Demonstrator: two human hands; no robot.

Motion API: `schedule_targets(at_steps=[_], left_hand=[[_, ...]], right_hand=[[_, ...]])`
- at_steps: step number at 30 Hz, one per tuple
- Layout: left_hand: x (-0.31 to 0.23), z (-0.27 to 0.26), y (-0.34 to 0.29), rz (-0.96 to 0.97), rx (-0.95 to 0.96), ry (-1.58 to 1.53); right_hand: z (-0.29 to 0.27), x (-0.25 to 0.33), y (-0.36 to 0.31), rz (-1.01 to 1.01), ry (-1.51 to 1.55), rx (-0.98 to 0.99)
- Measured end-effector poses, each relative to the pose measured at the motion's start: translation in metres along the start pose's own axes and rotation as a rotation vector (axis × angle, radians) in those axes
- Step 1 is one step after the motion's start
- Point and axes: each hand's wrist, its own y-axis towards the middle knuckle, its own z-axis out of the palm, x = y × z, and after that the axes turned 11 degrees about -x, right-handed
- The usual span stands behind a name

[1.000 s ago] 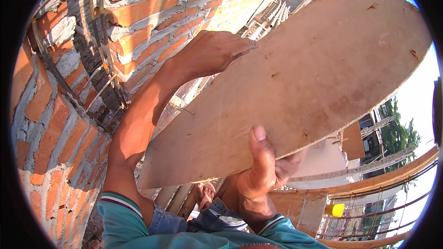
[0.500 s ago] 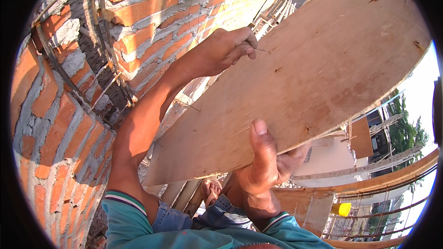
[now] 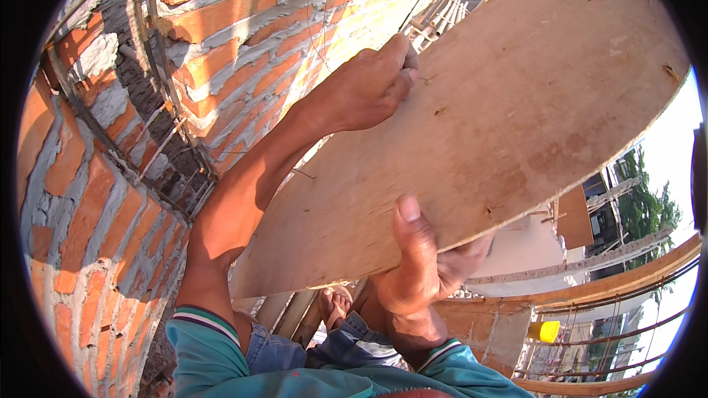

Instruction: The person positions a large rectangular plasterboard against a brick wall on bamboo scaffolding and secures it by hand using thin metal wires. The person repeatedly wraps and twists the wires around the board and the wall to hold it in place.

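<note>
A long plywood board (image 3: 531,96), scuffed and brownish, is tilted across the view from lower left to upper right. My right hand (image 3: 424,258) grips its lower edge, thumb flat on the face and fingers behind. At the opposite edge my left hand (image 3: 380,85) is closed in a pinch. A short piece of thin wire (image 3: 425,79) shows between those fingers and the board's face; the rest is hidden in the hand. Another thin wire or nail (image 3: 304,175) sticks out of the board near my left forearm.
A brick wall (image 3: 243,44) with rough mortar rises on the left, with upright rods (image 3: 158,51) in a gap. Bamboo poles (image 3: 299,309) lie under my feet. On the right are a wooden beam (image 3: 627,273), steel bars and a yellow object (image 3: 544,332).
My left hand has moved slightly right and closer over the board's edge, so less of the wire shows. The board and my right hand have barely shifted.
</note>
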Motion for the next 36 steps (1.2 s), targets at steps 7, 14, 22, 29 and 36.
schedule_targets(at_steps=[7,14,22,29,36], left_hand=[[-0.001,-0.007,0.008,0.301,-0.06,-0.049],[-0.01,-0.021,0.006,-0.055,0.098,0.149],[-0.014,-0.036,0.013,0.417,0.195,0.271],[-0.027,-0.034,0.0,0.079,0.213,0.223],[-0.031,-0.049,0.011,0.416,0.238,0.595]], right_hand=[[-0.002,0.002,-0.004,-0.1,-0.057,0.094],[0.001,0.004,-0.002,-0.116,-0.098,0.188],[0.001,0.003,-0.008,-0.353,-0.104,0.152],[0.001,0.001,-0.012,-0.326,-0.057,0.078],[0.0,0.001,-0.011,-0.319,0.015,0.097]])
